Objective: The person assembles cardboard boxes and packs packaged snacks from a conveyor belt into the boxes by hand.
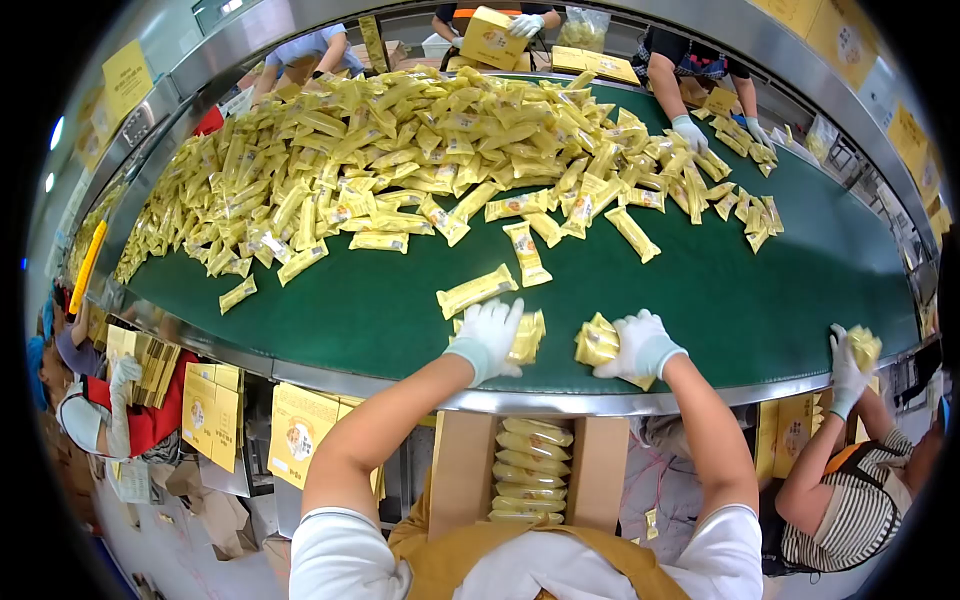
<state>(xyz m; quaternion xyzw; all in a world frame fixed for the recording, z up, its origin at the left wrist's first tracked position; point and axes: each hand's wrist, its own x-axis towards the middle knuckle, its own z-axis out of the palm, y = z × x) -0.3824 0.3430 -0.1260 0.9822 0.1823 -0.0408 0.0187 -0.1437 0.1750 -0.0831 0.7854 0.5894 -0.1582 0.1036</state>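
My left hand point(490, 335), in a white glove, is closed around a few yellow snack packets point(527, 338) at the near edge of the green table. To its right, my right hand point(640, 345), also gloved, grips another small bunch of yellow packets point(598, 342). My palms hide part of both bunches. Just beyond my left hand lies a loose packet point(476, 291), with another packet point(527, 254) behind it. Below my hands, an open cardboard box point(458, 470) stands against my body, with a column of packets point(530, 470) lined up inside.
A large heap of packets point(400, 150) covers the far left of the green belt point(780, 310). A metal rim point(600, 402) runs along the near edge. Flat yellow cartons point(300, 430) stand at left. Gloved co-workers work at the far side, left and right; one hand point(848, 370) holds packets.
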